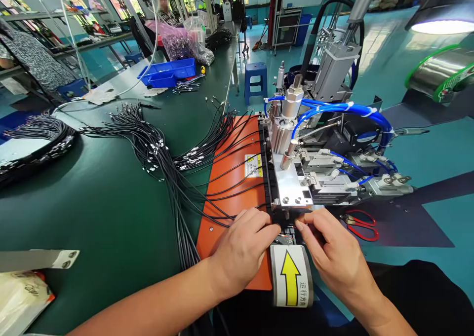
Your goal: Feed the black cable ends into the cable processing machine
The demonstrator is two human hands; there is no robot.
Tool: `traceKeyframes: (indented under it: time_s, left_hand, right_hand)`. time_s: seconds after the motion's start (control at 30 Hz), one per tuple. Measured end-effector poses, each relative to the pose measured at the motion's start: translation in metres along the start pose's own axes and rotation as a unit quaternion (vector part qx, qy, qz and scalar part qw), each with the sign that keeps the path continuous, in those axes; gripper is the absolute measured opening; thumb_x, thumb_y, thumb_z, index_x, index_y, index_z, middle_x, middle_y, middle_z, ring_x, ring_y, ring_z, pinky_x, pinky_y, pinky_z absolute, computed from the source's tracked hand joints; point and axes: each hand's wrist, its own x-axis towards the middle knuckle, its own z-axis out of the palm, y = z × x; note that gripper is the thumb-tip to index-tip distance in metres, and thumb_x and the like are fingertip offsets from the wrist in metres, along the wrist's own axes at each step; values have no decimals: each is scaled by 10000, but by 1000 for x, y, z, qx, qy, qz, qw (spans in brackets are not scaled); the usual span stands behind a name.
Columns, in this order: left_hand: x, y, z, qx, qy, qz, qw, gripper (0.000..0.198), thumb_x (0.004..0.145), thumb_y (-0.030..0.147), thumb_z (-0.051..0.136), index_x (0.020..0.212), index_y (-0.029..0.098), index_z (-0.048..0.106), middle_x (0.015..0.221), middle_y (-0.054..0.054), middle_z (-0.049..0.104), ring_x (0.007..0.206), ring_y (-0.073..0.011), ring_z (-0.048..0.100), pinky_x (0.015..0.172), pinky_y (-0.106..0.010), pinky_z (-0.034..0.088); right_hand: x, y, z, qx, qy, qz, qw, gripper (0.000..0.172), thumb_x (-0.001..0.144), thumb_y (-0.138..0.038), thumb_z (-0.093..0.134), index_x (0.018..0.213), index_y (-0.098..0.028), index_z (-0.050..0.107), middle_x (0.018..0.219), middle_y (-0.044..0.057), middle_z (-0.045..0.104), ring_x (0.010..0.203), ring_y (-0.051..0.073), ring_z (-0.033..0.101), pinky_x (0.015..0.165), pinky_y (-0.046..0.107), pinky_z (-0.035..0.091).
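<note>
My left hand rests at the near end of an orange machine plate, its fingers closed at the slot under the metal head. Opposite it, my right hand pinches at the right side of the same slot; what its fingertips hold is too small to name. Between and below the hands is a rounded cover with a yellow arrow. Several black cables run across the plate into the machine. A larger bundle of black cables lies on the green table to the left.
Red-handled scissors lie right of the machine. A solder wire spool and a lamp are at upper right. Coiled cables and a blue tray sit on the green table. A person sits at the far bench.
</note>
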Motion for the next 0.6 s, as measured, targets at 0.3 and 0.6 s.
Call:
traceKeyframes:
  time_s: [0.3, 0.6]
  left_hand:
    - [1, 0, 0, -3, -1, 3, 1000, 216, 989, 104, 499, 1105, 147, 676, 930, -72, 616, 865, -209, 497, 762, -347, 433]
    - [2, 0, -1, 9, 3, 12, 1000, 177, 987, 118, 512, 1065, 145, 670, 914, -67, 609, 847, -204, 485, 742, -339, 412]
  right_hand:
    - [-8, 2, 6, 11, 35, 68, 997, 183, 1025, -323, 517, 906, -249, 634, 853, 10, 611, 775, 183, 596, 722, 300, 443]
    - [-8, 0, 9, 25, 32, 113, 993, 228, 1022, -375, 496, 882, -252, 626, 829, 2, 600, 707, 175, 552, 666, 295, 421]
